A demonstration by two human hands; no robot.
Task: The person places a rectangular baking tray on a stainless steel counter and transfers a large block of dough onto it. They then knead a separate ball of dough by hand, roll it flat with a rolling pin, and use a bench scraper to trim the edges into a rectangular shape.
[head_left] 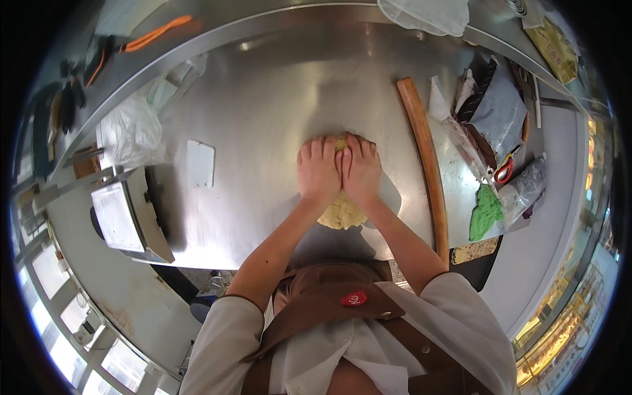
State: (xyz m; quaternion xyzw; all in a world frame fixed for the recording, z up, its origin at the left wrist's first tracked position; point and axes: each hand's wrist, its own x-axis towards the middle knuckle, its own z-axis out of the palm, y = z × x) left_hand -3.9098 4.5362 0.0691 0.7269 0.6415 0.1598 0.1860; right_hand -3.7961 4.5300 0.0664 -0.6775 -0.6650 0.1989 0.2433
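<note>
A mound of pale yellow dough (342, 213) lies on a stainless-steel worktable (256, 108) in front of me. Both palms press on it side by side, thumbs together. My left hand (319, 165) covers its left part, fingers bent over the far side. My right hand (362, 168) grips the right part in the same way. Between the fingertips a little dough shows, and its rough near edge comes out below my wrists. The hands hide the middle of the mound. To the left, apart from the hands, a white dough scraper (200, 164) lies flat.
A long wooden rolling pin (423, 158) lies to the right. Beyond it are plastic bags (498, 116), red-handled scissors (504, 169) and a green cloth (485, 212). A scale-like device (129, 215) stands at the left edge, near a clear plastic bag (131, 131). A raised steel ledge (296, 14) borders the back.
</note>
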